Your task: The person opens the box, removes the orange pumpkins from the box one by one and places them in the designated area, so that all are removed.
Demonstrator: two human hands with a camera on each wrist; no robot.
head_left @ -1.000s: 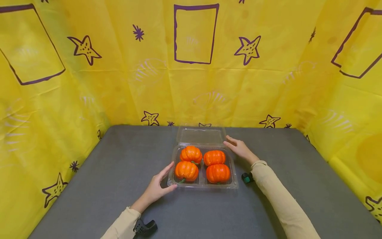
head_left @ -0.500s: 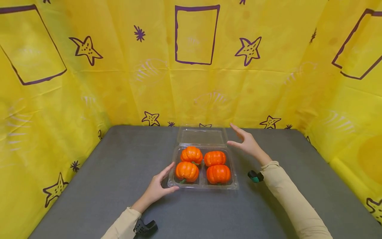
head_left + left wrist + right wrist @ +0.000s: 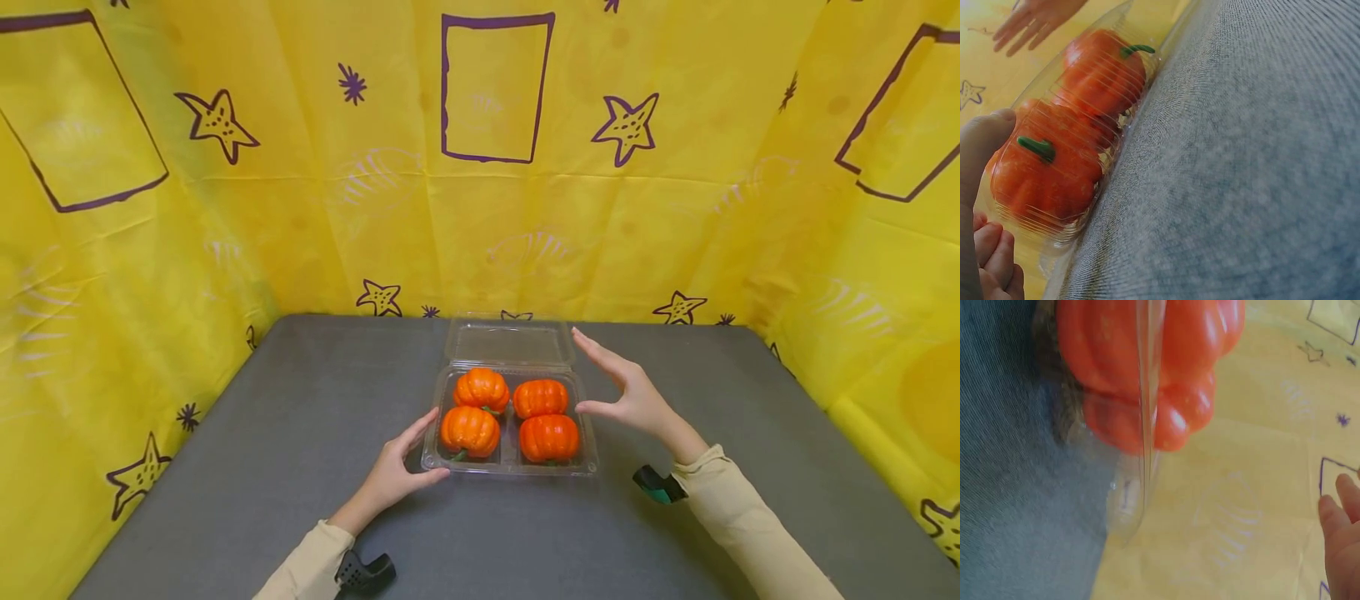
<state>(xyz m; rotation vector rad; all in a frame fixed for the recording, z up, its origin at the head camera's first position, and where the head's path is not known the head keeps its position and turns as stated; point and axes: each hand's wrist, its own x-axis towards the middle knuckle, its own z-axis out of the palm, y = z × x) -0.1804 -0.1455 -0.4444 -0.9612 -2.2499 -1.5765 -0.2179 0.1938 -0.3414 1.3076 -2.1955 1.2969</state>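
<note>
A clear plastic clamshell container (image 3: 517,469) sits on the table, its see-through lid (image 3: 510,343) folded back toward the wall. Several small orange pumpkins fill its two halves; the left pair includes a near pumpkin (image 3: 470,432) with a green stem, and the right pair a redder pumpkin (image 3: 550,438). My left hand (image 3: 390,477) rests at the near left corner, thumb along the front edge and fingers extended by the left side. Right of the container, my right hand (image 3: 639,402) hovers with fingers and thumb spread, holding nothing. The right wrist view shows its fingers (image 3: 1335,519) apart from the container.
The grey tabletop (image 3: 300,417) extends around the container. Yellow cloth (image 3: 495,225) printed with purple stars and frames hangs at the back and both sides. A dark strap (image 3: 365,573) is on the left wrist, and another dark strap (image 3: 660,485) on the right.
My right hand has left the right edge of the lid, moved right, then come nearer to me with its fingers spread wider. The left hand and the container hold still.
</note>
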